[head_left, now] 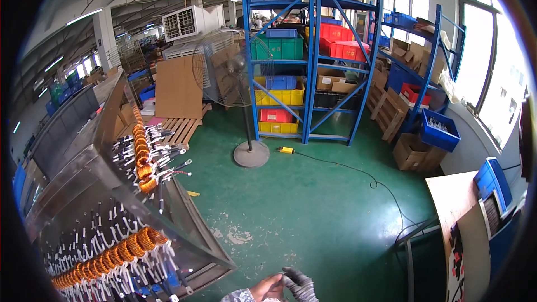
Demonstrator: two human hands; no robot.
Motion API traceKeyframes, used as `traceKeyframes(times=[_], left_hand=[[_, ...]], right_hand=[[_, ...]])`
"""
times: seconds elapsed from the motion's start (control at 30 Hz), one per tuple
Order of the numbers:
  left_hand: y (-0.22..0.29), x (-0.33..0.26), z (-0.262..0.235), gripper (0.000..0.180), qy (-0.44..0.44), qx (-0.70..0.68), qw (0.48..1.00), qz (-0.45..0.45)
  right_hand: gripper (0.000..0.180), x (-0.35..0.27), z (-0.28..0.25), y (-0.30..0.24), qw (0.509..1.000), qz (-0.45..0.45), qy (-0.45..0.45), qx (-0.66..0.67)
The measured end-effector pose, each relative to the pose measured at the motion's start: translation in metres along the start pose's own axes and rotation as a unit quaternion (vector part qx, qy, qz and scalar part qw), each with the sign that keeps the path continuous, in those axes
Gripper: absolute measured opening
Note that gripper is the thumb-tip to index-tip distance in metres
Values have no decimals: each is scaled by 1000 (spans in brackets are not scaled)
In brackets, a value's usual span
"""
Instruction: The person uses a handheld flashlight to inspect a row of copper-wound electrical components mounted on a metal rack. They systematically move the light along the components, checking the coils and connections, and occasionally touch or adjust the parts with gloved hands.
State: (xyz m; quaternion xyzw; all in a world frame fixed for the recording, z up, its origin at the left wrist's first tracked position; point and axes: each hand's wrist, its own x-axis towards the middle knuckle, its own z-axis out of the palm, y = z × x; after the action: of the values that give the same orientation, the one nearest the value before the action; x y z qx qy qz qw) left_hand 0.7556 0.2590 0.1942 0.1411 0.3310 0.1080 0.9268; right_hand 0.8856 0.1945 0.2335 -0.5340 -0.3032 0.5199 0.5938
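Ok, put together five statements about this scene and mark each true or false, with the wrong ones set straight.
1. Both hands wear gloves. False: the right hand wears a grey glove, but the left hand is bare.
2. The tall blue rack holds a green bin. True.
3. The standing fan is on a wooden pallet. False: the fan's round base rests on the green floor.
4. A dark cable runs from the yellow device on the floor. True.
5. The orange coils are on the picture's right. False: they are on its left.
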Motion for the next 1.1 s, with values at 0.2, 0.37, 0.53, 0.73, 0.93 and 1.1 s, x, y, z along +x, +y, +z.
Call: traceKeyframes(times=[0.2,0.37,0.53,0.73,0.93,1.1], left_hand=[[48,95,30,32,-43,-3,996,74],[109,137,77,31,-156,146,972,101],[144,162,68,32,-123,81,985,90],[153,206,40,42,-25,231,938,256],[182,182,82,42,91,159,928,324],[171,163,111,36,263,140,884,360]], right_hand=[[35,82,-29,-7,984,117,53,126],[36,173,-97,-55,996,-41,47,-57],[33,254,-120,-87,995,16,68,77],[46,317,-80,-94,974,122,-187,-45],[40,411,-51,-110,895,51,-415,-155],[30,441,-12,-102,838,13,-526,-145]])
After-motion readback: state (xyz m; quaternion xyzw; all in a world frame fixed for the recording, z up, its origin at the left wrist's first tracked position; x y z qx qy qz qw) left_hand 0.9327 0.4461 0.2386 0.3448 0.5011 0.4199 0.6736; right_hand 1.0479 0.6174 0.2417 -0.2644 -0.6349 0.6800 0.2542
